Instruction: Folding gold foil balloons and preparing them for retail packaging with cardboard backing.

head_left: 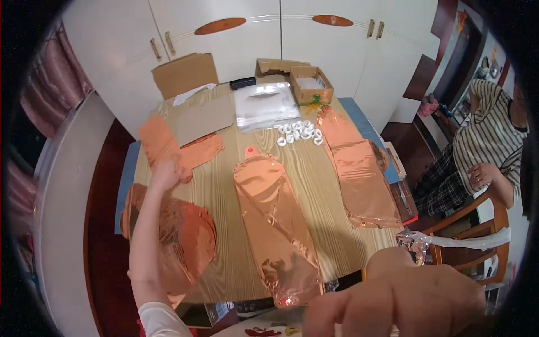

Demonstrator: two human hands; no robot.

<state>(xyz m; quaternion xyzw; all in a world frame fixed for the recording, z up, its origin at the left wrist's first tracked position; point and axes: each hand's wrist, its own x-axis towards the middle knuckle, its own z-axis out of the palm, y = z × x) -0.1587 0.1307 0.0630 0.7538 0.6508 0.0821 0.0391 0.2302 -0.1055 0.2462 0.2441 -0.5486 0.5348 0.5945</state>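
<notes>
My left hand (167,173) reaches out over the wooden table (314,185) and grips the edge of a flat copper foil balloon piece (159,143) at the left side. A second shiny copper foil piece (185,236) lies under my left forearm. My right hand (404,297) is close to the camera at the lower right, blurred, fingers curled; whether it holds anything I cannot tell. A long copper foil balloon (275,224) lies down the middle of the table, another (359,174) along the right side.
Several white rings (300,133) lie near a clear plastic bag stack (264,105). Cardboard boxes (311,84) stand at the far edge before white cupboard doors. A person in a striped top (488,140) sits at the right by a wooden chair (477,224).
</notes>
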